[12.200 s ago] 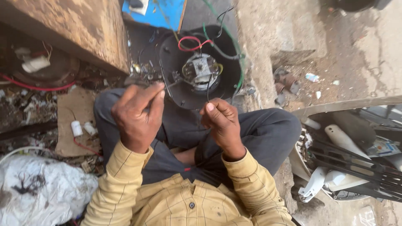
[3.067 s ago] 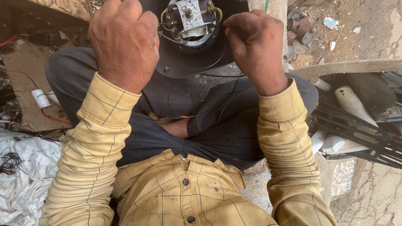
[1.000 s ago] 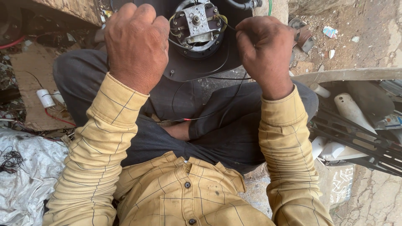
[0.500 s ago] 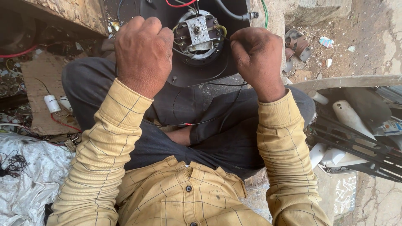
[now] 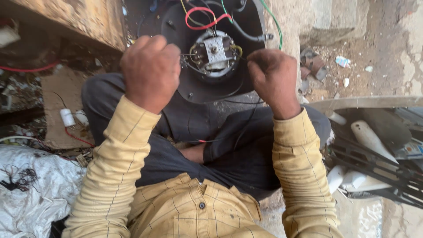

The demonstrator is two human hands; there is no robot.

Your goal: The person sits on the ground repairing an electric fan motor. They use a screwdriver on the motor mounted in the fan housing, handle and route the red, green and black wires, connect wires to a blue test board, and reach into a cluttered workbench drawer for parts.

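Dusty ground (image 5: 379, 39) with small litter lies at the upper right, and a rough wooden edge (image 5: 66, 22) runs across the upper left.

From the head view, a person sits cross-legged in dark trousers (image 5: 246, 150) and a yellow checked shirt (image 5: 189, 211). Both arms are raised in front of a black round housing (image 5: 207, 88) that stands just beyond the knees. At its middle sits a small motor (image 5: 214, 55) with a light metal plate, and wires come out around it: a red wire (image 5: 200, 13) loops above, a green wire (image 5: 271, 20) runs down the right side, and a black cable (image 5: 249, 35) ends in a plug near the rim.

Left hand (image 5: 150, 70) is closed into a fist just left of the motor, its back toward the camera; thin wires reach to it, but I cannot tell what it grips. Right hand (image 5: 273, 77) is also closed tight, just right of the motor, and a thin dark wire (image 5: 249, 119) hangs down from it across the trousers; the fingers are hidden, so the hold itself is not clear.

On the left lie a piece of cardboard (image 5: 64, 101), a white cylinder (image 5: 67, 117) and a white sack (image 5: 35, 189). On the right, white fan blades (image 5: 372, 141) lie under a black grille (image 5: 379, 172).
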